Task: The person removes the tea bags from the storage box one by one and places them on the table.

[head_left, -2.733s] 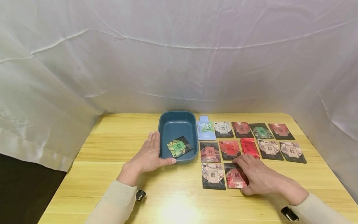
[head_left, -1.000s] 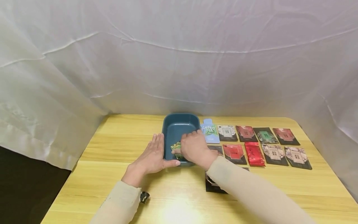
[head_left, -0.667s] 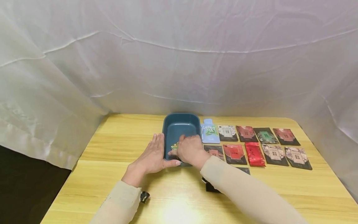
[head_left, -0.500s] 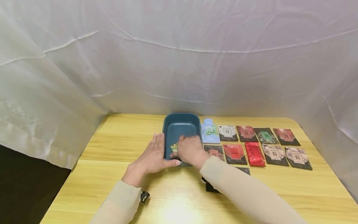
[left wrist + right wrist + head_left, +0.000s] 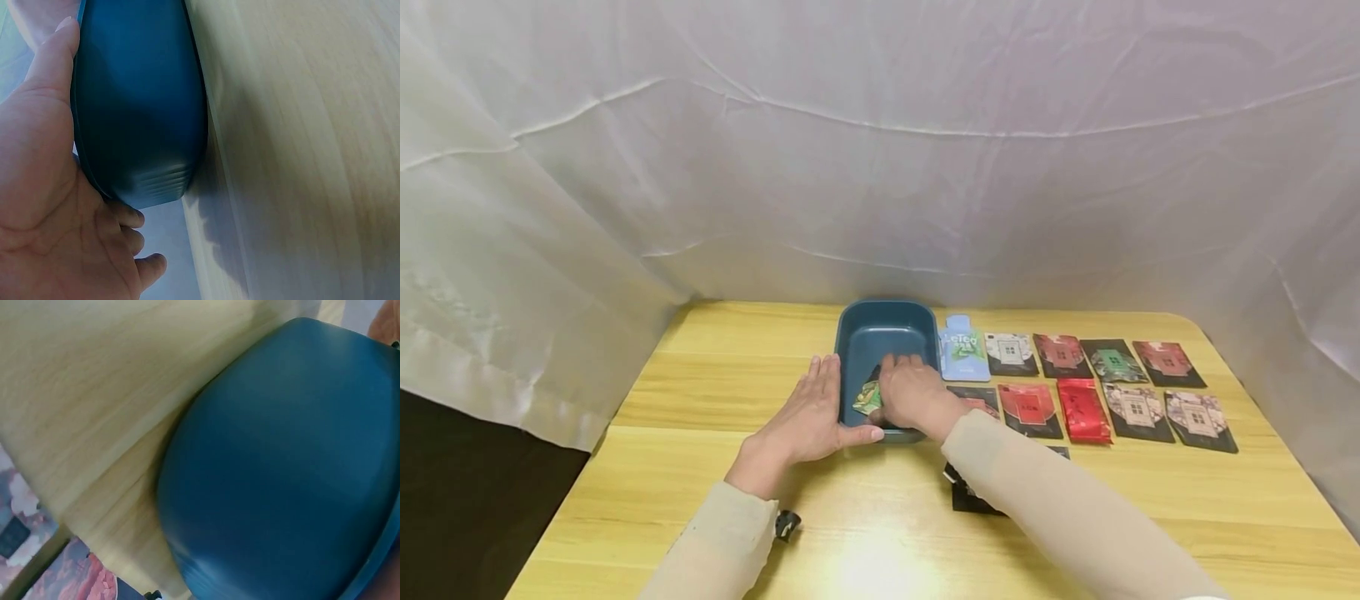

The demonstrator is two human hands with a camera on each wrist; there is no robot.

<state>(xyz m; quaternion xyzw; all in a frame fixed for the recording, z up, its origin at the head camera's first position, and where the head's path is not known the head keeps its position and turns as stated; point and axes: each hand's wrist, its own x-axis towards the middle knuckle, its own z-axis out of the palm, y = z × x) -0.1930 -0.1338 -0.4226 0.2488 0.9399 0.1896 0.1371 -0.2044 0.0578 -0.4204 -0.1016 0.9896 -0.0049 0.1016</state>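
In the head view, my left hand (image 5: 805, 417) lies along the left side of a dark blue tray (image 5: 887, 312), its fingers straight and its thumb across the near rim. In the left wrist view, the palm and thumb touch the tray's outer wall (image 5: 140, 94). My right hand (image 5: 913, 396) reaches into the near end of the tray and grips a black and green tea packet (image 5: 868, 398). The packet stands tilted, partly covered by the hand. The right fingertips are hidden; the right wrist view shows mostly the tray's outside (image 5: 269, 456).
Rows of flat tea packets lie right of the tray, including a light blue packet (image 5: 965, 354), a white one (image 5: 1011, 354) and a shiny red one (image 5: 1083, 412). The right sleeve (image 5: 1060, 500) covers part of the nearest row. A pale curtain (image 5: 880, 167) hangs behind the wooden table (image 5: 737, 350).
My right hand has moved left from the nearest packets into the tray. The black and green packet, flat earlier, is now tilted in its grip. My left hand stays at the tray.
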